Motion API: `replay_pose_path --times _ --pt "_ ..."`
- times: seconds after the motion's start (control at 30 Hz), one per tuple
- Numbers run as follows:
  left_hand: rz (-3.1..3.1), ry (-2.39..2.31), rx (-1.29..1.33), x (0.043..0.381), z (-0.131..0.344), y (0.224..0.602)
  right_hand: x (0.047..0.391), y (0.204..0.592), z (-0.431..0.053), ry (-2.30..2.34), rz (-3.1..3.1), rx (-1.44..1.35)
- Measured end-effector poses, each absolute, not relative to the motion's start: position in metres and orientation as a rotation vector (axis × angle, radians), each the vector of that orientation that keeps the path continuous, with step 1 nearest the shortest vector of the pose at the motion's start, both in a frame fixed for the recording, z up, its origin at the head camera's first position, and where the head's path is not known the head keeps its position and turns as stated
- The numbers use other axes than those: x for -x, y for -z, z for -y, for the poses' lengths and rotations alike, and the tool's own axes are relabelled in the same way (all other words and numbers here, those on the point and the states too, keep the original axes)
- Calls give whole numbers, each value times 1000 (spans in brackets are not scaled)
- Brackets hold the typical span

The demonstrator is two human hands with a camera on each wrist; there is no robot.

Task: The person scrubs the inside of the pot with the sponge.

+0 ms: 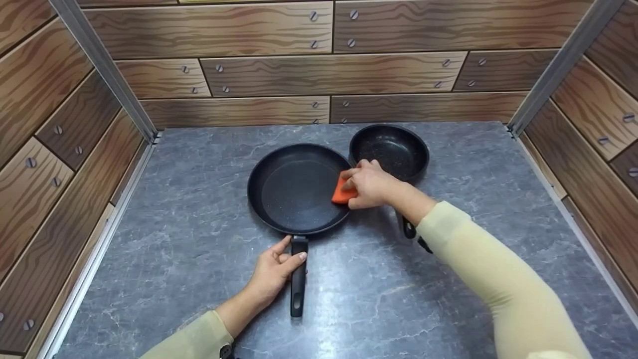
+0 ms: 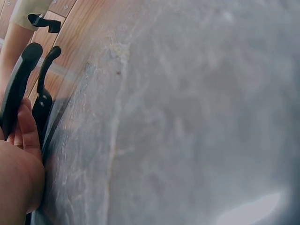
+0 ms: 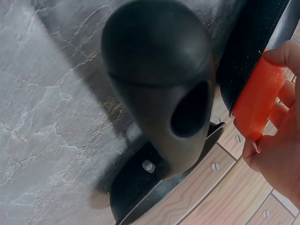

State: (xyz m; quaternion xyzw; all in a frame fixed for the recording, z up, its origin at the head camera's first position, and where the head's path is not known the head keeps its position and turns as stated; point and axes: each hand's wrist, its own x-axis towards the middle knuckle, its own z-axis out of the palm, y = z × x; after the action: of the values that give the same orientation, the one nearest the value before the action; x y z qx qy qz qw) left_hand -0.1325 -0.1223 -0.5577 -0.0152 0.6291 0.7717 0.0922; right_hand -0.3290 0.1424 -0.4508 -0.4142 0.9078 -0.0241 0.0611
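A large black frying pan (image 1: 294, 189) sits on the grey marbled table, its handle (image 1: 297, 294) towards me. My left hand (image 1: 273, 269) grips that handle close to the pan body, thumb on top; the left wrist view shows the fingers curled beneath the handle (image 2: 19, 84). In my right hand (image 1: 371, 185) is an orange sponge (image 1: 343, 189), pinched between thumb and fingers at the pan's right inner wall. The right wrist view has the sponge (image 3: 260, 101) against the pan's rim. Beyond the right hand stands a smaller black frying pan (image 1: 386, 144), partly covered by the hand and forearm.
The smaller pan's handle (image 1: 408, 228) points towards me beneath my right forearm, and looms close in the right wrist view. Wood-patterned panels (image 1: 269, 75) wall in the marbled table (image 1: 189, 199) at the back and both sides, with metal posts at the corners.
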Motion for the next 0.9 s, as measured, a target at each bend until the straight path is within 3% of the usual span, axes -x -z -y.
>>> replay_pose_path --times 0.9 --pt "-1872 -2284 48 133 122 557 308 457 -139 303 -2607 1348"
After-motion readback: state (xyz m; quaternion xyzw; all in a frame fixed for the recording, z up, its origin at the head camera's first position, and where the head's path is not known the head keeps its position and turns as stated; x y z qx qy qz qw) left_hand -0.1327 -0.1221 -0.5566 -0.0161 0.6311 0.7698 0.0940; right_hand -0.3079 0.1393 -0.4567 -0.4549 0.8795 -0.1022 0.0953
